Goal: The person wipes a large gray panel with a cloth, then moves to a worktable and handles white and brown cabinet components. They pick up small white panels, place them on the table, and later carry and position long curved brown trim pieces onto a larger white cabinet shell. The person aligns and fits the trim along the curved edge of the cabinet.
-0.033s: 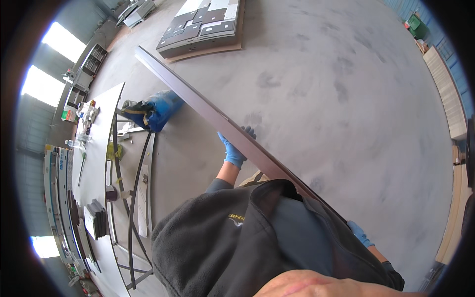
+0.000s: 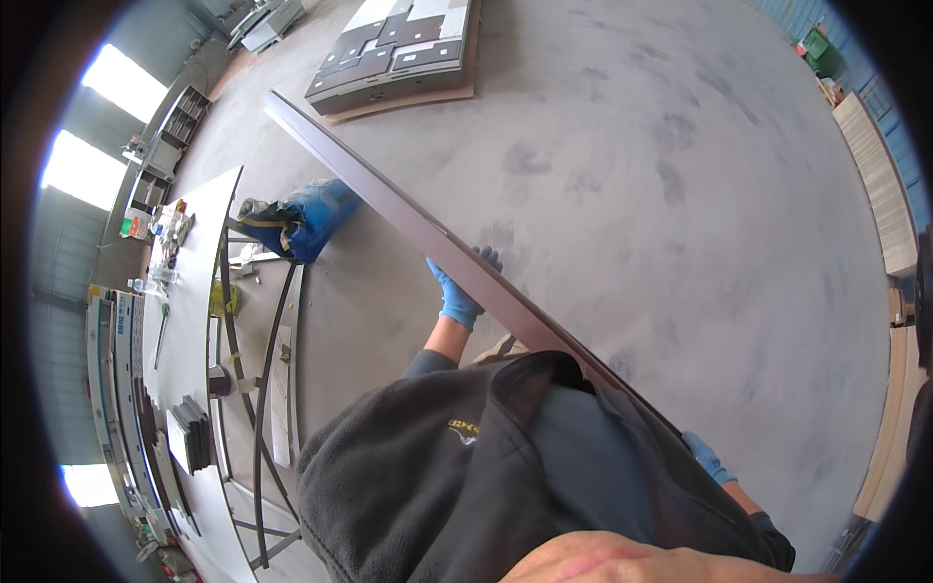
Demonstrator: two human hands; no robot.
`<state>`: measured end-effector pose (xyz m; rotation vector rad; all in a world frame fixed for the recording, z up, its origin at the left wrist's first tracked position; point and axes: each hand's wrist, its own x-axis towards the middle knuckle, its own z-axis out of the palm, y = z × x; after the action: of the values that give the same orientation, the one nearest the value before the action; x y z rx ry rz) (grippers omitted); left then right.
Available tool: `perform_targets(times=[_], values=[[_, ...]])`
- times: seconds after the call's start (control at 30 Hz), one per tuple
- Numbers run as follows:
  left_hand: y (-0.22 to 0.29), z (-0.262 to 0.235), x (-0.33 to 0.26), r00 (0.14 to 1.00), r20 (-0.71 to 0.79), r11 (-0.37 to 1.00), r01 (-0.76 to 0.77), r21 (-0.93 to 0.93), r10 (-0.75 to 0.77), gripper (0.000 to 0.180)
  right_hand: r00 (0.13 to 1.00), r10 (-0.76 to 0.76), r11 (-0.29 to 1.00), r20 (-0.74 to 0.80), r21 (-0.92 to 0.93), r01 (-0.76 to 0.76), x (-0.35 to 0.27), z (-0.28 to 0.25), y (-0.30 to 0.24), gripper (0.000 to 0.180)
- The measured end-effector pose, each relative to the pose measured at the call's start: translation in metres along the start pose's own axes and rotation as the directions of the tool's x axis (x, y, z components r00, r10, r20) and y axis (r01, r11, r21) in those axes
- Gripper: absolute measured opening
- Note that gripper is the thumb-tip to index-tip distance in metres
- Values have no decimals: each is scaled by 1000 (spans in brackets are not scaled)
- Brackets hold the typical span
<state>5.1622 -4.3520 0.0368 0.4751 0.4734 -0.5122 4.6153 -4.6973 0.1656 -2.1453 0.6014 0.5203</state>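
Note:
A long, narrow brown board [image 2: 437, 243], seen on its edge, runs diagonally from the upper left down past my right side. It slants across in front of my body, above the concrete floor. My left hand [image 2: 457, 294], in a blue work glove, grips the board near its middle; the thumb lies on the near side and dark fingertips show past the far side. Lower right, my right hand [image 2: 708, 457], gloved alike, holds the board's rear stretch. My dark jacket hides part of the board there, and the right fingers show only partly.
On the left stands a white-topped worktable [image 2: 199, 262] on metal legs, carrying tools, bottles and a stack of small panels [image 2: 189, 433]. A blue bag [image 2: 316, 219] sits by its far end. Flat-packed panels [image 2: 394, 58] lie stacked ahead. Long wooden boards [image 2: 878, 185] line the right wall.

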Motion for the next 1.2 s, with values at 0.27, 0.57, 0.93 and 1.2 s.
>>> perform_targets(times=[0.27,0.57,0.93,1.2], values=[[22,152,243,998,-17,998,-65,28,65,106,993,-101,973,65,-200,112,252,-185,-37,96],[26,355,537,978,-71,981,-195,2,195,102,970,91,927,227,-374,1,590,-474,-93,117],[45,513,871,952,-166,952,-279,-127,257,111,958,-58,863,281,-469,190,969,-738,-174,125],[84,650,1084,939,-215,927,-313,-207,269,109,946,-88,820,311,-517,246,1192,-918,-288,122]])
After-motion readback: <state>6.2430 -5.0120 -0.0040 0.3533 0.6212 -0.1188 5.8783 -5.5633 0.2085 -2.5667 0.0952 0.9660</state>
